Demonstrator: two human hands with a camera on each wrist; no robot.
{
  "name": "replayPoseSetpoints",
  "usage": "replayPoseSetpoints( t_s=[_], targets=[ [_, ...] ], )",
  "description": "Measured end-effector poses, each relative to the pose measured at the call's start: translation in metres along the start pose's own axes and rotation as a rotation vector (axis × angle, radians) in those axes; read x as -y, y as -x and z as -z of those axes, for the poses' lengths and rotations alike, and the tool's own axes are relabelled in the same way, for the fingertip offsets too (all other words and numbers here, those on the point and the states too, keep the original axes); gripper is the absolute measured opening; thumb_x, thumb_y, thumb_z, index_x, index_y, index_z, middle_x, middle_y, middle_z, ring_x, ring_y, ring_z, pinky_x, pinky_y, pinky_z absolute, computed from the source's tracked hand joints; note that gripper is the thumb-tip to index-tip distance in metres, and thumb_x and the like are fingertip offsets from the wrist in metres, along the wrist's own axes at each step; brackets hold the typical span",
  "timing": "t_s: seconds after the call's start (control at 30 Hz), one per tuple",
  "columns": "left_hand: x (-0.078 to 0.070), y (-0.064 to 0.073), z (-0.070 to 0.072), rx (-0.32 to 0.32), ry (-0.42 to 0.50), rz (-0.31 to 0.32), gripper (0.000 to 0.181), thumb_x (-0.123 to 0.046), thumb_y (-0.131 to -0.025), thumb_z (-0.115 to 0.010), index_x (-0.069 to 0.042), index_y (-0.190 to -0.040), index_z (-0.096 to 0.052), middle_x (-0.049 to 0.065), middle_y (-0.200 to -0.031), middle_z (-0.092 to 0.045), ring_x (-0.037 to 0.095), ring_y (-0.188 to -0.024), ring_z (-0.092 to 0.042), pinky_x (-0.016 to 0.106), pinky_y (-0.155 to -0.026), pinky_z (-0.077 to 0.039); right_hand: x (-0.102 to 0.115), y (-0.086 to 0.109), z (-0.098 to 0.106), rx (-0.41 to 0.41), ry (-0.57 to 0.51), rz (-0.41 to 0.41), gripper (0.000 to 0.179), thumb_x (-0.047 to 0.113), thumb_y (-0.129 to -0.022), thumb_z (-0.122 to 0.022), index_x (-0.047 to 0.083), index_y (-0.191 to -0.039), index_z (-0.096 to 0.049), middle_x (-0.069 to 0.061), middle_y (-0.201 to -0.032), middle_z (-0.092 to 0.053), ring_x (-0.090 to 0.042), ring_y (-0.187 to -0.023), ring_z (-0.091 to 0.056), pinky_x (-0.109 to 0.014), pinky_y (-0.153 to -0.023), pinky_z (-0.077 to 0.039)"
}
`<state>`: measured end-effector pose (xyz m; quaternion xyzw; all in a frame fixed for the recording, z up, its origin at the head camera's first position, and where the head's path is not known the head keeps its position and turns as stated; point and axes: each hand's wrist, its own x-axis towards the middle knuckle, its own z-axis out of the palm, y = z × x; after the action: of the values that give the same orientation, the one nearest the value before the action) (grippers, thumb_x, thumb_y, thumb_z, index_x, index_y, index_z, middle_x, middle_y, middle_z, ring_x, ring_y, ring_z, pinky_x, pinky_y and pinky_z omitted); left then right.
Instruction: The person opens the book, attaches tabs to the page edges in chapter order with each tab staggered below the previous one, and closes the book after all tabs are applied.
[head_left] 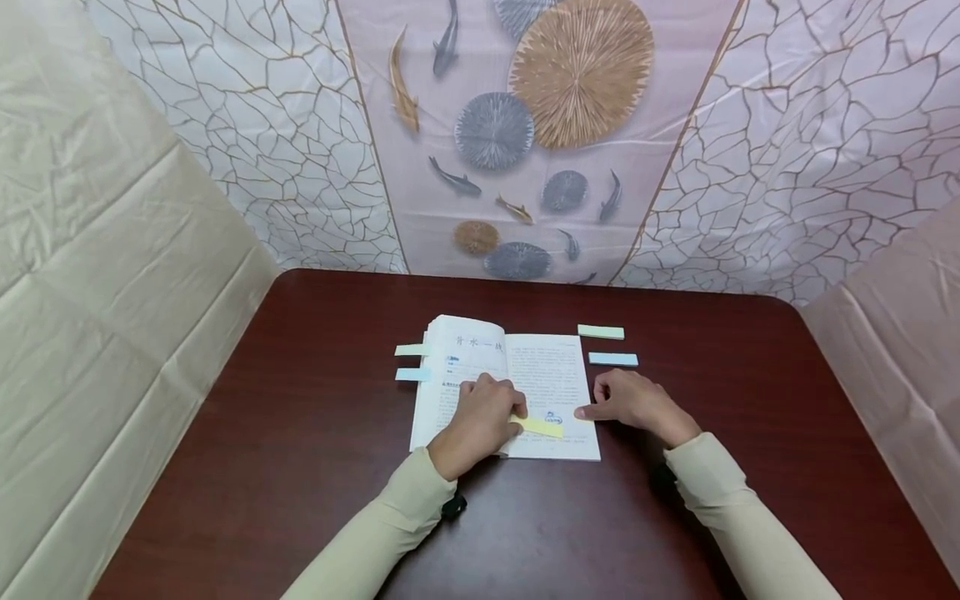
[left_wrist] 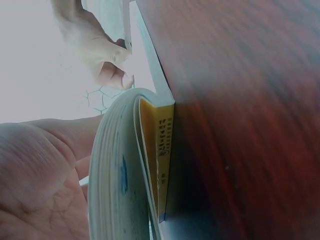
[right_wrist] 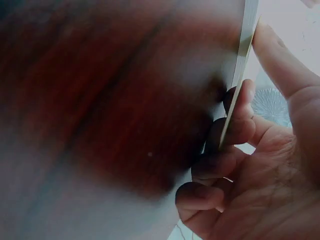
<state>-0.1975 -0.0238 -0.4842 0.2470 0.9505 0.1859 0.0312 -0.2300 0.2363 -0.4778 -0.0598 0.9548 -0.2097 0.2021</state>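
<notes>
An open book (head_left: 551, 375) lies on the table, a text page on each side. My left hand (head_left: 483, 412) is over the middle of the book and pinches the left end of a yellow sticky strip (head_left: 542, 427) low on the right page. In the left wrist view that hand (left_wrist: 40, 165) is beside the bowed pages (left_wrist: 112, 175); its fingertips are hidden. My right hand (head_left: 633, 404) holds the book's right edge, thumb on the page. The right wrist view shows the other fingers (right_wrist: 235, 131) curled at the thin edge.
A green sticky pad (head_left: 601, 332) and a blue sticky pad (head_left: 613, 359) lie right of the book. From its left edge stick out a green tab (head_left: 410, 350) and a blue tab (head_left: 412, 374). Patterned cloth (head_left: 300, 125) hangs behind the dark red table (head_left: 315, 417).
</notes>
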Motion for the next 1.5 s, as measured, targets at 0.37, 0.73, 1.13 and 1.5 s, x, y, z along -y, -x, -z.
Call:
replayPoseSetpoints(
  t_s=[0.37, 0.73, 1.13, 1.5],
  targets=[
    [-0.003, 0.003, 0.004, -0.024, 0.015, 0.013, 0.010, -0.016, -0.085, -0.089, -0.021, -0.090, -0.082, -0.005, -0.092, -0.070, 0.025, -0.098, -0.057, 0.049, -0.088, -0.042, -0.003, 0.001, 0.009, 0.052, -0.153, 0.034, 0.033, 0.028, -0.096, -0.080, 0.010, -0.079, -0.058, 0.000, -0.067, -0.049, -0.015, -0.060, -0.043, -0.030, -0.059, -0.038],
    [-0.003, 0.007, 0.000, -0.015, 0.019, 0.039, 0.010, -0.016, -0.086, -0.088, -0.021, -0.091, -0.081, -0.006, -0.091, -0.068, 0.023, -0.098, -0.056, 0.047, -0.088, -0.042, 0.017, 0.030, -0.009, -0.278, -0.093, 0.377, 0.003, 0.007, -0.098, -0.074, 0.005, -0.100, -0.073, -0.005, -0.096, -0.068, -0.023, -0.091, -0.062, -0.042, -0.082, -0.053],
    [-0.007, 0.007, -0.002, -0.021, 0.007, 0.026, 0.009, -0.019, -0.088, -0.087, -0.021, -0.095, -0.081, -0.005, -0.097, -0.071, 0.022, -0.108, -0.059, 0.049, -0.093, -0.045, 0.068, 0.047, -0.057, -0.462, 0.353, 0.618, 0.025, 0.009, -0.078, -0.091, 0.005, -0.087, -0.068, 0.000, -0.078, -0.053, -0.018, -0.069, -0.052, -0.030, -0.057, -0.046],
    [-0.007, 0.017, -0.004, -0.051, -0.012, 0.012, 0.039, -0.027, -0.083, -0.092, -0.016, -0.118, -0.077, 0.001, -0.117, -0.070, 0.024, -0.113, -0.057, 0.047, -0.094, -0.046, 0.063, 0.040, -0.052, -0.485, 0.515, 0.638, 0.018, 0.008, -0.075, -0.079, 0.012, -0.079, -0.062, 0.000, -0.075, -0.057, -0.020, -0.069, -0.057, -0.034, -0.056, -0.046]
  ],
)
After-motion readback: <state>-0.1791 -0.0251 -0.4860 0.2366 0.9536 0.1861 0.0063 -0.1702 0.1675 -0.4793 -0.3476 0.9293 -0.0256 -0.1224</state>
